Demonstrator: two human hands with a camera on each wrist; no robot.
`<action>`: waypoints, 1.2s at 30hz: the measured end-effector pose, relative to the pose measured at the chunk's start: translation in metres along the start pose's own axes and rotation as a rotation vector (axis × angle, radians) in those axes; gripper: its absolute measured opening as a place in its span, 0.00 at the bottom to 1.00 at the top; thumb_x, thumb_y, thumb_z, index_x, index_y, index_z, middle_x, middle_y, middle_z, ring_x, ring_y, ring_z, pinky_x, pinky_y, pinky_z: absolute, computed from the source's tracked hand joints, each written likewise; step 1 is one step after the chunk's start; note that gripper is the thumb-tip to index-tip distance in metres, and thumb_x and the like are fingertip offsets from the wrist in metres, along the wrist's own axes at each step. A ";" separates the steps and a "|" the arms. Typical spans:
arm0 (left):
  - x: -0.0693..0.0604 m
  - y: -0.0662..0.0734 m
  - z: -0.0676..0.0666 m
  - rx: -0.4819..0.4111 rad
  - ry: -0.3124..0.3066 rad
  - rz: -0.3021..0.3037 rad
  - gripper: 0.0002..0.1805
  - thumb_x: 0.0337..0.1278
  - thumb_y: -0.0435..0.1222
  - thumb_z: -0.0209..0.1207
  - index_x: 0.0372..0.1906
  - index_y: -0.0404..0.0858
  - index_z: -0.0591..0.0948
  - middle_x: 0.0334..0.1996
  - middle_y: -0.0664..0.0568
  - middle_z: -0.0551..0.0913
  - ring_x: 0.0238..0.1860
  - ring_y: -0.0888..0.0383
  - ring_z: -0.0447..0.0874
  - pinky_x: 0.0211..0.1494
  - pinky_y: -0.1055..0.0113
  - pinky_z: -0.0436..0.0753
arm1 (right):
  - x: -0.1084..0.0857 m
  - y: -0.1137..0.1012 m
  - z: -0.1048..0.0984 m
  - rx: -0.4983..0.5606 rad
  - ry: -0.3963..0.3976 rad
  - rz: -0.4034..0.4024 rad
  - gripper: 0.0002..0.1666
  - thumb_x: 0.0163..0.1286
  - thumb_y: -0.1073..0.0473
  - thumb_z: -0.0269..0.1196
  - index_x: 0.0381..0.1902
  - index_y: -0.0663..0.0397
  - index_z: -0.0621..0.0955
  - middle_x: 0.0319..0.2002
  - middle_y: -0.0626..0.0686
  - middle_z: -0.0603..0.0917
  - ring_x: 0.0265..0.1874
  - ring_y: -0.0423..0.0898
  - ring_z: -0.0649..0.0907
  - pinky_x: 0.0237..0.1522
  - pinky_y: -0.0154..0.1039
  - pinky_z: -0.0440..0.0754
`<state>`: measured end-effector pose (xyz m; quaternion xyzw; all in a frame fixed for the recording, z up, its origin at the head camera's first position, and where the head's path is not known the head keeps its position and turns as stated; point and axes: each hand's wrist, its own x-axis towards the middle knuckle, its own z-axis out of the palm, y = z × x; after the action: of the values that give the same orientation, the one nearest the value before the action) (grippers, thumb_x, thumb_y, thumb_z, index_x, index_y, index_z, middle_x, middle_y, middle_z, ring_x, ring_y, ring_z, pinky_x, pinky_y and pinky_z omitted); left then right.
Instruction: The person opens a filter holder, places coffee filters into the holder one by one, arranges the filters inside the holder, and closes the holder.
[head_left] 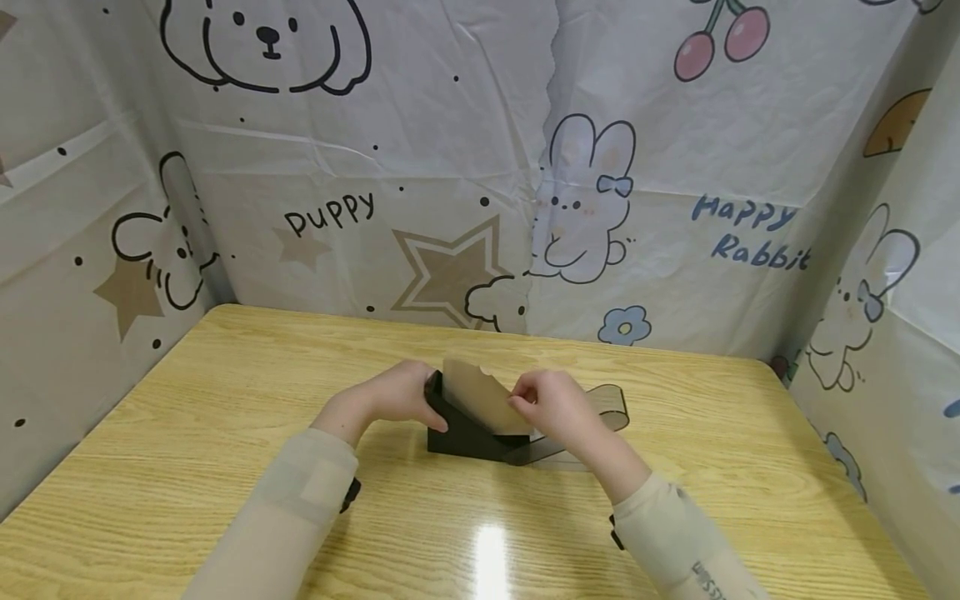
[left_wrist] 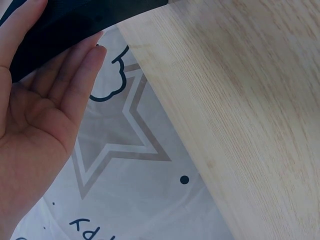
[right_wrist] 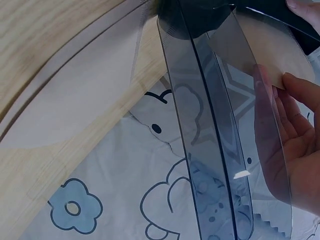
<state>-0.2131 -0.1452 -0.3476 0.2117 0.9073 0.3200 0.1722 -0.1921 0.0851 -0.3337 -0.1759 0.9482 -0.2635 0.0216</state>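
Note:
A black filter holder (head_left: 472,437) with a hinged, smoky see-through lid (head_left: 611,404) sits on the table, the lid swung open to the right. My left hand (head_left: 401,392) grips the holder's raised left end, thumb in front and fingers behind, as the left wrist view shows on the dark casing (left_wrist: 75,35). Brownish paper coffee filters (head_left: 476,396) stand up from the holder, slightly blurred. With thumb and fingertips my right hand (head_left: 551,404) pinches their right edge. In the right wrist view, that hand (right_wrist: 295,130) shows partly through the clear lid (right_wrist: 210,120).
The wood-grain table (head_left: 187,467) spreads around the holder. A pale, curved sheet with a crimped edge (right_wrist: 85,95) appears beside the lid in the right wrist view. Printed cloth (head_left: 420,167) hangs behind the table and at both sides.

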 end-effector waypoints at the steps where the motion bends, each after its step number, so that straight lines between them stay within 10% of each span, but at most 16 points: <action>1: 0.000 0.000 0.000 -0.001 0.000 0.000 0.22 0.40 0.34 0.71 0.17 0.42 0.65 0.17 0.57 0.61 0.21 0.61 0.59 0.27 0.69 0.63 | 0.000 0.000 0.001 -0.003 -0.003 -0.001 0.05 0.63 0.60 0.63 0.28 0.52 0.84 0.25 0.47 0.83 0.21 0.38 0.75 0.25 0.32 0.73; 36: -0.001 -0.001 0.000 -0.026 -0.014 -0.001 0.17 0.42 0.34 0.70 0.19 0.41 0.70 0.15 0.57 0.63 0.18 0.62 0.58 0.26 0.70 0.64 | 0.000 -0.003 0.020 -0.163 -0.074 -0.032 0.06 0.63 0.59 0.63 0.27 0.53 0.82 0.24 0.48 0.82 0.20 0.40 0.76 0.25 0.35 0.74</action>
<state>-0.2125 -0.1459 -0.3482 0.2114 0.9019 0.3304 0.1811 -0.1888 0.0725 -0.3490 -0.2016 0.9622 -0.1789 0.0380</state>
